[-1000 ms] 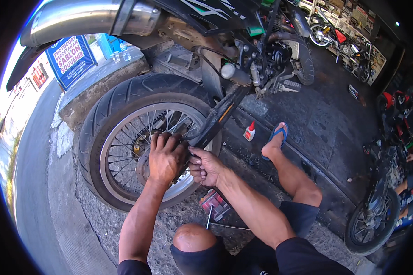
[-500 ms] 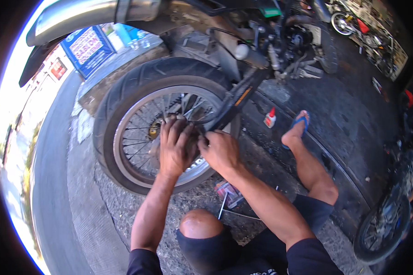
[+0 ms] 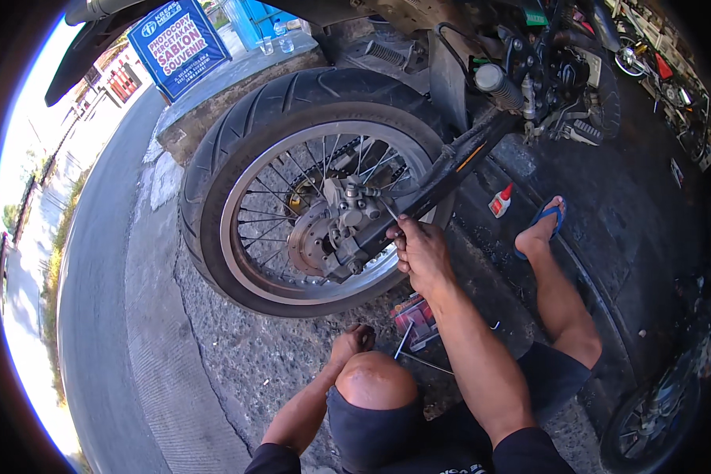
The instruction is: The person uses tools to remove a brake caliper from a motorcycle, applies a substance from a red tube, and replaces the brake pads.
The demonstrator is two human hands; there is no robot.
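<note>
My right hand [image 3: 423,254] is closed in a pinch beside the motorcycle's swingarm [image 3: 475,152]. From its fingers a thin metal tool [image 3: 392,211] reaches toward the brake caliper [image 3: 354,207]; its exact kind is unclear. The caliper sits over the brake disc [image 3: 305,239] at the hub of the spoked rear wheel [image 3: 241,288]. Low in front of the wheel, next to my bent knee, my left hand [image 3: 352,341] has its fingers curled in. Whatever it may hold is hidden. The fingers of both hands are blackened.
A red-and-clear package [image 3: 415,317] and a metal rod tool [image 3: 404,340] lie on the ground near my knee. A white glue bottle with a red cap [image 3: 501,201] stands by my sandalled foot [image 3: 542,227]. Other motorcycles [image 3: 656,415] are at the right; a road runs along the left.
My left hand has left the caliper and dropped beside my knee. My right hand has shifted slightly back along the swingarm, and the caliper is now exposed. The view has moved too.
</note>
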